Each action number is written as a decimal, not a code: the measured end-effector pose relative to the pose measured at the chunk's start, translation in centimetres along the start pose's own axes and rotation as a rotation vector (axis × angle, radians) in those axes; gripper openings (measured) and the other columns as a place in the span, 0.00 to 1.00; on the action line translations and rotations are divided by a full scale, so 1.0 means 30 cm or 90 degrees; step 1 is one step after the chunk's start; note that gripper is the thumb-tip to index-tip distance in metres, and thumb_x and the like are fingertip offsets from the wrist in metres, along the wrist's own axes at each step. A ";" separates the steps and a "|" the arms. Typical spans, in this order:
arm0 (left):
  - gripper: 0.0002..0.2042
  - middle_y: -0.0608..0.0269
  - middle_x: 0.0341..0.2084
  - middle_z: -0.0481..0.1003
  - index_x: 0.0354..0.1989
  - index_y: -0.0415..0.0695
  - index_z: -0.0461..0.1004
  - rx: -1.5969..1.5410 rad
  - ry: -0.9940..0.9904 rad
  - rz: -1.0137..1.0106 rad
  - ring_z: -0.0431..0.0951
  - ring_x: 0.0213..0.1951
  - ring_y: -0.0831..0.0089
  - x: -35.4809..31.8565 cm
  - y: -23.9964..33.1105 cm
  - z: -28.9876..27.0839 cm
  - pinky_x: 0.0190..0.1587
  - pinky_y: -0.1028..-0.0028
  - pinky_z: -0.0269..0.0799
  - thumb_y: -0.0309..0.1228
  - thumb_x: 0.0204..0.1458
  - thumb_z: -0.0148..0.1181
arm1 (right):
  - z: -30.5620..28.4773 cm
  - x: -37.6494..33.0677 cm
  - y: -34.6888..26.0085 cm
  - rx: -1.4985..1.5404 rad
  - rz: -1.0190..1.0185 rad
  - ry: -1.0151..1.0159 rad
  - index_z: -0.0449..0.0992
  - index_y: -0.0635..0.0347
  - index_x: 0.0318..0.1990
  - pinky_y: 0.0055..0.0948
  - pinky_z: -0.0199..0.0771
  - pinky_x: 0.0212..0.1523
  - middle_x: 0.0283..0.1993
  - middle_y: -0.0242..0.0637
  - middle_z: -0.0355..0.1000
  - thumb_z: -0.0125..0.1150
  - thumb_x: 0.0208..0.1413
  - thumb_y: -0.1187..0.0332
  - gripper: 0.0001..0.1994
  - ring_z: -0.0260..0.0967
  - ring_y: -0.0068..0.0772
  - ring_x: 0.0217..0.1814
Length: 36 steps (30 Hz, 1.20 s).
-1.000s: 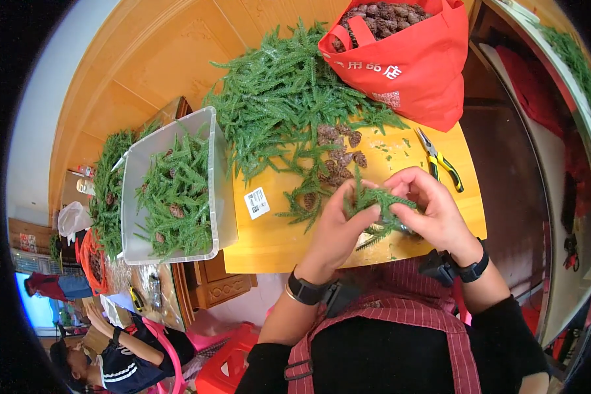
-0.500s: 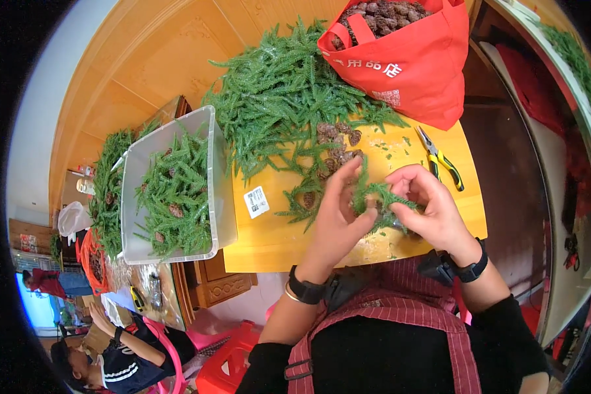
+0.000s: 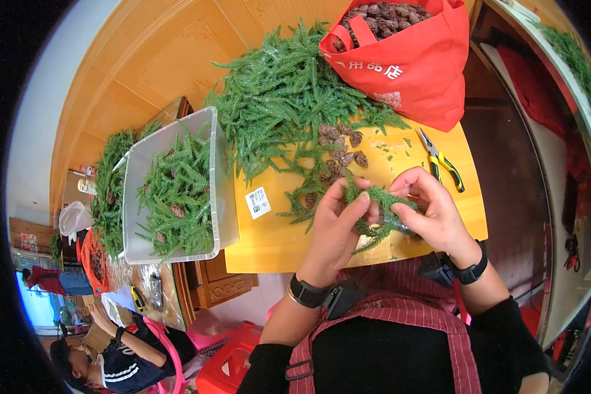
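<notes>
- The green fir sprig (image 3: pixel 374 213) is held over the near edge of the yellow surface (image 3: pixel 269 240), between both hands and just in front of the person's chest.
- The left hand (image 3: pixel 338 230) has its fingers (image 3: pixel 360 202) curled together on the sprig's left side, with the thumb and forefinger pinched on the twigs near the top.
- The right hand (image 3: pixel 437 213) grips the sprig from the right; its fingers (image 3: pixel 410 180) arch over the top of the sprig and close on it, touching the left hand's fingertips.
- The sprig's lower twigs fan out below the two hands, toward the near edge of the surface.
- A small heap of brown pine cones (image 3: pixel 338 148) lies just beyond the hands, at the foot of a large pile of green sprigs (image 3: pixel 289 105).
- Yellow-handled pliers (image 3: pixel 440 161) lie just beyond the right hand, near the right edge of the surface.
- A red bag (image 3: pixel 420 65) full of cones stands at the far right corner.
- A clear plastic bin (image 3: pixel 220 190) holding sprigs sits against the left edge of the surface.
- Open room: a bare yellow patch lies left of the left hand, between bin and hands, bearing only a small white label (image 3: pixel 258 202).
</notes>
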<state>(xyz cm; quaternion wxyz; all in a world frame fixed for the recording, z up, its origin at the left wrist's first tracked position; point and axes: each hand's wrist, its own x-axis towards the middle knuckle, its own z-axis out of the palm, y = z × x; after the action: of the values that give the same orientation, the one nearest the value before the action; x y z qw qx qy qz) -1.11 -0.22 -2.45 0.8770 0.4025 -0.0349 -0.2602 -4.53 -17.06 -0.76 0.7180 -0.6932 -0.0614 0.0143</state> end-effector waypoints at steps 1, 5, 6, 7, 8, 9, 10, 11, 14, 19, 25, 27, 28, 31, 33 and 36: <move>0.10 0.62 0.28 0.71 0.44 0.39 0.65 0.009 0.027 0.002 0.71 0.29 0.76 -0.003 0.001 0.004 0.34 0.80 0.67 0.24 0.53 0.52 | 0.000 -0.001 0.001 -0.008 -0.002 0.000 0.64 0.62 0.41 0.22 0.63 0.47 0.39 0.31 0.64 0.54 0.48 0.79 0.12 0.63 0.20 0.43; 0.06 0.63 0.29 0.72 0.38 0.37 0.68 0.048 0.040 0.037 0.72 0.31 0.79 -0.006 -0.006 0.002 0.35 0.80 0.70 0.22 0.52 0.53 | 0.007 -0.004 -0.001 -0.016 -0.017 0.029 0.65 0.63 0.40 0.21 0.64 0.45 0.37 0.30 0.66 0.54 0.49 0.79 0.10 0.64 0.19 0.41; 0.05 0.63 0.28 0.72 0.36 0.37 0.68 0.107 0.058 0.074 0.73 0.29 0.79 -0.009 -0.009 0.001 0.35 0.80 0.71 0.22 0.52 0.53 | 0.007 -0.004 -0.002 -0.016 -0.018 0.029 0.65 0.63 0.40 0.21 0.64 0.45 0.37 0.30 0.66 0.54 0.49 0.79 0.10 0.64 0.19 0.41; 0.04 0.63 0.28 0.72 0.35 0.36 0.69 0.165 0.076 0.110 0.73 0.28 0.79 -0.010 -0.013 0.002 0.34 0.80 0.72 0.21 0.51 0.54 | 0.004 -0.004 -0.001 -0.016 -0.017 0.028 0.66 0.63 0.39 0.20 0.64 0.44 0.36 0.30 0.67 0.55 0.49 0.79 0.10 0.64 0.18 0.40; 0.04 0.63 0.28 0.72 0.35 0.36 0.69 0.165 0.074 0.109 0.73 0.28 0.79 -0.012 -0.015 0.006 0.34 0.80 0.72 0.21 0.51 0.54 | 0.002 -0.005 -0.001 -0.015 -0.016 0.028 0.67 0.64 0.39 0.19 0.65 0.42 0.36 0.30 0.67 0.55 0.49 0.78 0.09 0.64 0.17 0.38; 0.04 0.63 0.29 0.72 0.34 0.35 0.69 0.198 0.085 0.135 0.73 0.27 0.79 -0.014 -0.014 0.013 0.33 0.80 0.72 0.20 0.50 0.54 | 0.001 -0.007 -0.001 -0.015 -0.016 0.029 0.67 0.64 0.39 0.19 0.65 0.42 0.36 0.30 0.67 0.55 0.49 0.78 0.09 0.64 0.17 0.38; 0.04 0.62 0.29 0.72 0.34 0.35 0.69 0.231 0.097 0.162 0.73 0.27 0.79 -0.016 -0.013 0.015 0.32 0.80 0.73 0.19 0.50 0.55 | 0.003 -0.007 -0.001 -0.028 -0.011 0.033 0.68 0.64 0.39 0.18 0.65 0.41 0.35 0.30 0.68 0.56 0.49 0.78 0.09 0.65 0.17 0.37; 0.04 0.62 0.29 0.72 0.34 0.35 0.69 0.232 0.097 0.162 0.73 0.27 0.79 -0.018 -0.015 0.012 0.32 0.80 0.73 0.19 0.50 0.55 | 0.004 -0.008 -0.002 -0.040 -0.006 0.038 0.69 0.65 0.39 0.18 0.66 0.39 0.35 0.30 0.68 0.56 0.49 0.78 0.09 0.65 0.16 0.36; 0.04 0.62 0.29 0.71 0.33 0.34 0.69 0.248 0.081 0.204 0.73 0.26 0.80 -0.021 -0.018 0.004 0.30 0.81 0.73 0.18 0.49 0.55 | 0.003 -0.009 -0.007 -0.104 -0.040 0.024 0.69 0.65 0.39 0.17 0.66 0.38 0.35 0.30 0.69 0.57 0.48 0.78 0.09 0.65 0.16 0.36; 0.03 0.66 0.19 0.69 0.34 0.38 0.69 0.227 0.093 0.168 0.68 0.20 0.81 -0.018 -0.005 0.025 0.23 0.82 0.64 0.22 0.52 0.53 | 0.014 -0.014 0.012 -0.126 -0.062 0.019 0.69 0.66 0.40 0.18 0.66 0.40 0.36 0.31 0.70 0.57 0.48 0.79 0.11 0.66 0.17 0.38; 0.05 0.69 0.16 0.67 0.34 0.41 0.68 0.149 0.074 0.060 0.64 0.18 0.82 -0.007 -0.004 0.004 0.20 0.82 0.58 0.29 0.55 0.51 | 0.023 -0.010 0.000 -0.065 -0.012 0.016 0.69 0.66 0.40 0.22 0.67 0.45 0.38 0.33 0.70 0.57 0.47 0.79 0.11 0.67 0.21 0.42; 0.05 0.69 0.16 0.66 0.34 0.41 0.68 0.133 0.070 0.047 0.64 0.19 0.82 -0.008 0.002 0.000 0.20 0.82 0.57 0.30 0.55 0.51 | 0.025 -0.007 0.001 -0.027 0.002 0.018 0.69 0.66 0.40 0.23 0.66 0.46 0.38 0.34 0.70 0.57 0.48 0.79 0.11 0.67 0.22 0.43; 0.05 0.69 0.16 0.66 0.34 0.42 0.68 0.116 0.064 0.032 0.64 0.19 0.82 -0.007 0.002 0.000 0.21 0.81 0.57 0.30 0.56 0.51 | 0.021 -0.007 0.003 -0.058 -0.019 0.020 0.69 0.66 0.41 0.23 0.66 0.46 0.39 0.34 0.70 0.56 0.48 0.78 0.11 0.67 0.22 0.43; 0.05 0.68 0.16 0.66 0.34 0.40 0.68 0.085 0.063 0.018 0.64 0.19 0.81 0.001 0.004 0.005 0.22 0.82 0.60 0.29 0.56 0.50 | -0.005 -0.001 0.008 -0.242 -0.134 0.034 0.69 0.66 0.42 0.23 0.65 0.44 0.39 0.34 0.70 0.55 0.50 0.77 0.11 0.66 0.22 0.41; 0.06 0.68 0.16 0.66 0.34 0.40 0.68 0.083 0.061 0.014 0.64 0.19 0.81 0.003 0.005 0.013 0.22 0.82 0.59 0.29 0.56 0.50 | -0.011 0.000 0.007 -0.396 -0.226 0.046 0.69 0.66 0.42 0.22 0.65 0.43 0.38 0.34 0.70 0.54 0.51 0.77 0.10 0.66 0.22 0.40; 0.06 0.69 0.17 0.67 0.34 0.41 0.68 0.067 0.044 -0.001 0.63 0.19 0.82 -0.003 0.010 0.002 0.22 0.82 0.57 0.31 0.56 0.50 | 0.007 -0.009 0.002 -0.336 -0.186 0.011 0.68 0.66 0.45 0.20 0.64 0.41 0.37 0.32 0.69 0.52 0.53 0.76 0.12 0.64 0.20 0.38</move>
<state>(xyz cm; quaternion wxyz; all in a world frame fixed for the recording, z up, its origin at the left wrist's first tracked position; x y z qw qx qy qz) -1.08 -0.05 -2.17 0.8550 0.4571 -0.0180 -0.2445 -4.81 -16.88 -0.82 0.5081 -0.8397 -0.1557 -0.1118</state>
